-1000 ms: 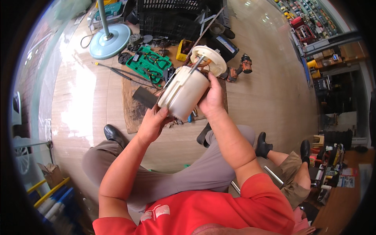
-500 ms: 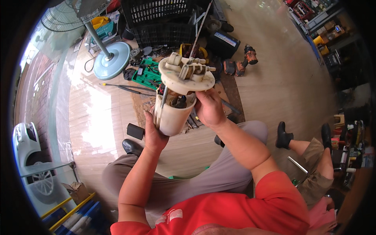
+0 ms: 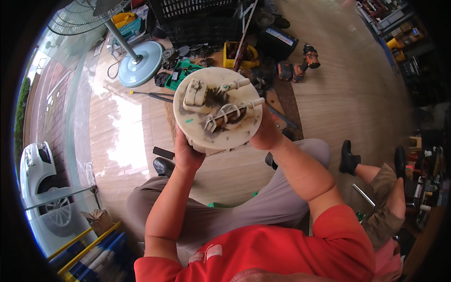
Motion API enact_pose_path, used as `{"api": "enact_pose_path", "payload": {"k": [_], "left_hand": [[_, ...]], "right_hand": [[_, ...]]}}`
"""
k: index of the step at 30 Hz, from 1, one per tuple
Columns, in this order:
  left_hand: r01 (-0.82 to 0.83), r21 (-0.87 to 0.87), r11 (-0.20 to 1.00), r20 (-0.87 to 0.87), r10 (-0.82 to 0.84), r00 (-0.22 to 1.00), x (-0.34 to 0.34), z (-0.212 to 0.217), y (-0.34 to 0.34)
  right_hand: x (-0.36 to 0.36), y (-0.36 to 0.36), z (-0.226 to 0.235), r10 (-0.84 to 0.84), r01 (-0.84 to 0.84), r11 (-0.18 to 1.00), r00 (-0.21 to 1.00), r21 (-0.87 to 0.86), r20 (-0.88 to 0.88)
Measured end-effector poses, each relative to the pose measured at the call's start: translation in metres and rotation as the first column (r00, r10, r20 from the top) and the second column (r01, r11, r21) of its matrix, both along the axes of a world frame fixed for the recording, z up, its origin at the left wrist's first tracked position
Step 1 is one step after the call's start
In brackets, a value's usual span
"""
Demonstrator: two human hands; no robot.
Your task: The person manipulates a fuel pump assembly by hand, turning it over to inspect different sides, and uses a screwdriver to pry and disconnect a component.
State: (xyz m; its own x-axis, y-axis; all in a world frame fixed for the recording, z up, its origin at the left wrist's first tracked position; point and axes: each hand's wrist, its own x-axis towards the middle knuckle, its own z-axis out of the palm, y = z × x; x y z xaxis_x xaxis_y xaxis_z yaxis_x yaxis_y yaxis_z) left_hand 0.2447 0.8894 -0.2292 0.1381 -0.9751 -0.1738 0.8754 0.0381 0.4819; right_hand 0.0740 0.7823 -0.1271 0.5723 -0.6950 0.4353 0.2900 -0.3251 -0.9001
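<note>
A fuel pump module [image 3: 216,110] hangs in front of me, its round off-white top cap turned toward my view. Dirt stains the cap around a raised connector block and two pipe nipples. My left hand [image 3: 189,152] grips the module from the left, below the cap; most of its fingers are hidden behind it. At the right edge of the cap, my right hand [image 3: 267,131] is closed on the module, fingertips out of sight. A dark oblong float [image 3: 163,152] sticks out beside my left wrist. The cap now covers the white canister body.
Beyond the module are a green tool case [image 3: 181,75], a yellow tray [image 3: 244,55], a black crate [image 3: 197,28] and a black battery [image 3: 276,44]. A cordless drill [image 3: 310,56] stands to the right, a fan base [image 3: 141,63] to the left. Another person's boots [image 3: 348,157] are at right.
The module has tipped toward me, so its cap faces my view and hides the canister seen before. Both hands have kept their hold on it.
</note>
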Motion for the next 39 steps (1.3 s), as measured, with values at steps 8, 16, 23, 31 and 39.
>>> {"api": "enact_pose_path", "payload": {"k": [8,16,23,31,39], "left_hand": [[-0.085,-0.089,0.992,0.785,0.123,0.607,-0.016,0.029,0.006],[0.022,-0.343,0.939,0.869,0.308,0.388,-0.028,0.028,0.008],[0.048,0.105,0.993,0.897,-0.116,0.427,-0.010,0.023,0.003],[-0.023,-0.139,0.990,0.896,0.135,0.424,-0.005,0.032,0.007],[-0.169,-0.290,0.942,0.955,0.297,0.015,-0.022,0.040,0.012]], "right_hand": [[-0.003,-0.026,-0.047,-0.156,-0.342,0.538,0.858,0.770,0.490],[-0.023,-0.047,-0.030,0.139,-0.509,0.689,0.791,0.515,0.596],[-0.037,-0.071,-0.013,0.370,-0.749,0.509,0.635,0.423,0.679],[-0.037,-0.045,-0.018,0.159,-0.556,0.407,0.825,0.725,0.543],[-0.037,-0.059,-0.078,-0.045,-0.159,0.652,0.968,0.741,0.248]]}}
